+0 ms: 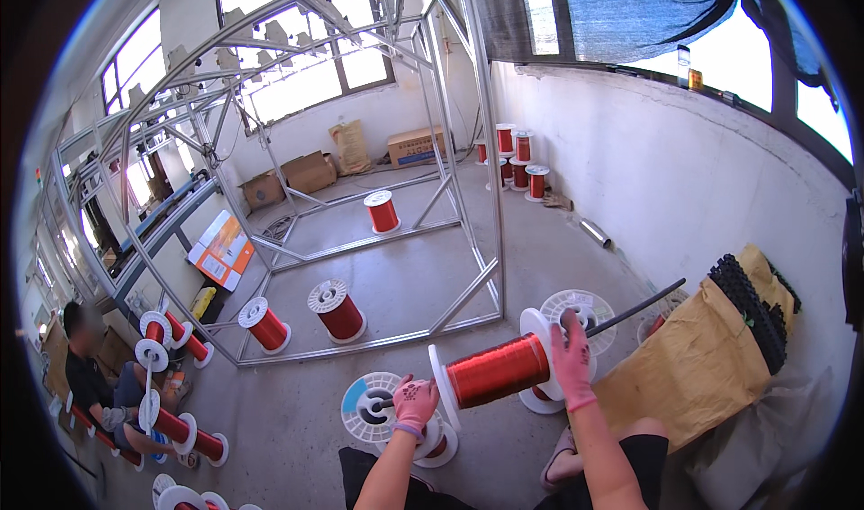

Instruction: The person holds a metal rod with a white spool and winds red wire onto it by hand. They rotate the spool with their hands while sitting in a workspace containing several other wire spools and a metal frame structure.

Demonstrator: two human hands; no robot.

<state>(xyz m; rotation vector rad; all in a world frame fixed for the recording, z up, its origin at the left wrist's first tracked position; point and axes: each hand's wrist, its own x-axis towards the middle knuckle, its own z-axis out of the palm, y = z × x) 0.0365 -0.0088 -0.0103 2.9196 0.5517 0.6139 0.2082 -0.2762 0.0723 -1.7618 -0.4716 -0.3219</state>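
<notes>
Floor [297,402]: matte grey concrete
Spool [499,372]: glossy red cylinder, round white flanges [443,379], tilted between both hands
Left hand [416,404]: pink-gloved, closed round dark rod [641,305]
Right hand [571,361]: against flange, grip unclear

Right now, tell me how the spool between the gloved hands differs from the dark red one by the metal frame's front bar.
The held spool lies on its side; the standing spool is upright. A dark rod sticks out of the held spool; none shows from the standing spool. Both are wound in red, with white flanges.
</notes>
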